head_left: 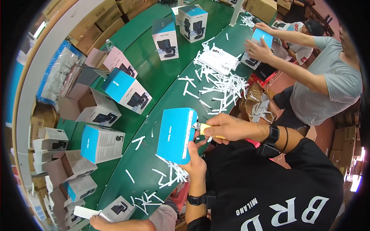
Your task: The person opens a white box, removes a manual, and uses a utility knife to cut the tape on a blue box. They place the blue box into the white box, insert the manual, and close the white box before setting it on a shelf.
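Observation:
A carton with a bright blue top (174, 133) is tilted over the green table, a white strip running along its right edge. My left hand (195, 163) grips it at the lower right corner, thumb along the edge. In my right hand (229, 129) is a yellow utility knife (208, 131), closed in the fingers. Its metal tip meets the carton's right side beside the white strip. The carton's underside and some of my left fingers are hidden.
Cut white paper strips (223, 90) lie heaped beyond the carton, with a white stack (217, 60) among them. Printed cartons (127, 90) stand on the green table (154, 71). At right a co-worker (325, 75) handles a blue-topped box; another person's hand (99, 223) touches an opened carton.

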Tool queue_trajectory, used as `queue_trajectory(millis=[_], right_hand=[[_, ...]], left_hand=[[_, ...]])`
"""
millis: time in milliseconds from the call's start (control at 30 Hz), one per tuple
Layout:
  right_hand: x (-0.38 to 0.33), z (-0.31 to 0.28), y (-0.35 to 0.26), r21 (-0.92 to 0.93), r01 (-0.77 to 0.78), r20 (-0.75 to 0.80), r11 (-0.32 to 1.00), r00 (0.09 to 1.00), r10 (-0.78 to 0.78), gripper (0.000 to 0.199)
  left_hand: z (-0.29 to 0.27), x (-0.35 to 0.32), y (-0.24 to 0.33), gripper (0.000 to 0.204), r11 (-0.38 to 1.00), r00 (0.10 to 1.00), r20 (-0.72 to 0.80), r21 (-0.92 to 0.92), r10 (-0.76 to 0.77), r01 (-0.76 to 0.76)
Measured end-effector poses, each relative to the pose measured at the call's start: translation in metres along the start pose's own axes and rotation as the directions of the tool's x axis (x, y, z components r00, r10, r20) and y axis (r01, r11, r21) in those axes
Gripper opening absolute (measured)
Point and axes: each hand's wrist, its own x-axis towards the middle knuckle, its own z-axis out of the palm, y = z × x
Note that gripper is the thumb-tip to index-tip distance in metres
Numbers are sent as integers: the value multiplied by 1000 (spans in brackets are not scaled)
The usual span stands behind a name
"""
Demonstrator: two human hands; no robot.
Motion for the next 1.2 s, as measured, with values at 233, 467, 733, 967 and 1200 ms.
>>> queue_trajectory(millis=[233,467,733,967,1200], right_hand=[[21,20,15,-86,264,-53,961,962,-269,32],[15,27,-27,-882,257,-119,395,690,-714,31],[14,-31,-10,70,256,434,964,862,-261,37],[53,-41,-29,-708,569,257,419,759,-598,52],[112,-17,-12,-570,820,488,47,384,-784,53]], left_hand=[[-12,-2,-12,46,972,991,55,194,122,-131],[-20,-4,-7,48,947,983,97,270,155,-175],[-35,10,24,42,996,996,70,68,-57,52],[-39,-3,37,25,964,973,-214,227,-90,139],[-55,-13,44,26,902,926,-363,357,-106,243]])
